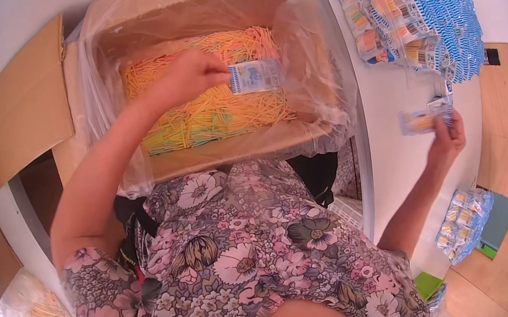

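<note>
My left hand (195,72) pinches one edge of a small clear packet (255,77) with blue-striped ends, above the open box. Under it, thin yellow, orange, pink and green sticks (239,112) lie heaped in the plastic-lined cardboard box (219,154). Out to the right, my right hand (448,136) has its fingers closed on the end of another packet (421,122), with orange-yellow contents showing through. That hand is over the white table, just below a small white and dark object (440,95) whose kind I cannot make out.
A big strip stack of joined blue-striped packets (421,7) covers the far right of the table. A smaller packet bundle (464,223) lies nearer, beside a grey-green flat piece (505,219). At left stand a cardboard flap (26,97) and a bag of sticks (35,302).
</note>
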The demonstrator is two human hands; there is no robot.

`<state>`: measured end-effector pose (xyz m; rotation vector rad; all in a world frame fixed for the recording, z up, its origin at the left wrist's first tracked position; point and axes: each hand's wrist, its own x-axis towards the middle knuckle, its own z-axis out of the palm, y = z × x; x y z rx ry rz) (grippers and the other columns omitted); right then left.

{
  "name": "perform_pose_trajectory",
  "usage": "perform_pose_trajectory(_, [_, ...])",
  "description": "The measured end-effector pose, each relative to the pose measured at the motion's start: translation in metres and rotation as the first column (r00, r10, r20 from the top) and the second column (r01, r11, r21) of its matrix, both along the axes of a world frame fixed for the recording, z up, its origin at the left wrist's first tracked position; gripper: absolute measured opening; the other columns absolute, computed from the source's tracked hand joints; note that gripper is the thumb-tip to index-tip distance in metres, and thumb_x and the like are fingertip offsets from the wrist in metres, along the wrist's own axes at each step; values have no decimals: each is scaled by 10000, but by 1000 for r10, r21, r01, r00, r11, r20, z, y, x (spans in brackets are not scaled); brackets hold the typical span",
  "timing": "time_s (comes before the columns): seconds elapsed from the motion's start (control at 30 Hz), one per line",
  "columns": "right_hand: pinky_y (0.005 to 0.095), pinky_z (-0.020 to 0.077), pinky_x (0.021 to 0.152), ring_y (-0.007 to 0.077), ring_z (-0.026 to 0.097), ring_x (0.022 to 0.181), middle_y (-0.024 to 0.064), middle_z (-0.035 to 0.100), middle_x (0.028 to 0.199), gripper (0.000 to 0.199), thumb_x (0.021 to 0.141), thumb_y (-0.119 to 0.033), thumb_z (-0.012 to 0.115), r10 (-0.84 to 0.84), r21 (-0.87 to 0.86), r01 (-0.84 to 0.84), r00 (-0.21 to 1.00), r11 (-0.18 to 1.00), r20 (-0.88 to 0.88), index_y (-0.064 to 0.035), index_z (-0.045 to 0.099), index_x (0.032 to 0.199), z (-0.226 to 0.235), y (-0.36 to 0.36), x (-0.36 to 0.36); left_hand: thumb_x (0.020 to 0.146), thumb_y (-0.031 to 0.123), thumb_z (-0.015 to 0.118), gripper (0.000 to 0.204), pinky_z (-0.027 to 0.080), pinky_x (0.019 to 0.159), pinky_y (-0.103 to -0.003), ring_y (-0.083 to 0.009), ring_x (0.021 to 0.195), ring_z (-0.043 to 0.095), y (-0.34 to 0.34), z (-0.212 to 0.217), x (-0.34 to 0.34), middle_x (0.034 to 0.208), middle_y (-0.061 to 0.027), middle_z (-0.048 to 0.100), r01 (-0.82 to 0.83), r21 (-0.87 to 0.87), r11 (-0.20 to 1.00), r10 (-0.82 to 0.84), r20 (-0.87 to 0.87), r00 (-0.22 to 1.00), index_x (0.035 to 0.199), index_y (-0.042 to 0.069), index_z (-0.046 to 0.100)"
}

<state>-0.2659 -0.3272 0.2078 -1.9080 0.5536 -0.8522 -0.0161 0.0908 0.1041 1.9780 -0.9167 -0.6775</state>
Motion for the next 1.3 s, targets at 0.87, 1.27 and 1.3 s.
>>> perform_pose_trajectory(0.87, [287, 501, 661, 237, 615, 774, 165, 635, 998, 246, 751, 156, 593, 187, -814, -188, 977, 550, -100, 55, 637, 972, 5, 107, 35, 729, 99, 694, 159, 427, 692, -344, -158, 749, 607, -79, -44, 9, 774, -44, 656, -147, -63, 987, 151, 66, 986, 883, 68, 671])
perform_pose_trajectory(1.27, [345, 489, 626, 274, 593, 648, 144, 597, 688, 193, 790, -166, 613, 739, 128, -899, 255, 418, -624, 14, 631, 857, -102, 244, 220, 830, 72, 632, 154, 464, 572, -223, -48, 637, 538, 42, 13, 32, 722, -19, 619, -326, -281, 903, 323, -58, 945, 950, -25, 627])
perform_pose_trajectory(1.3, [382, 496, 653, 315, 606, 662, 177, 611, 702, 198, 779, -173, 603, 643, -6, -980, 134, 197, -754, 17, 644, 819, -126, 249, 222, 839, 80, 626, 146, 480, 568, -222, -56, 649, 559, 49, 10, 34, 732, -25, 623, -449, -366, 815, 407, -191, 893, 932, -33, 629])
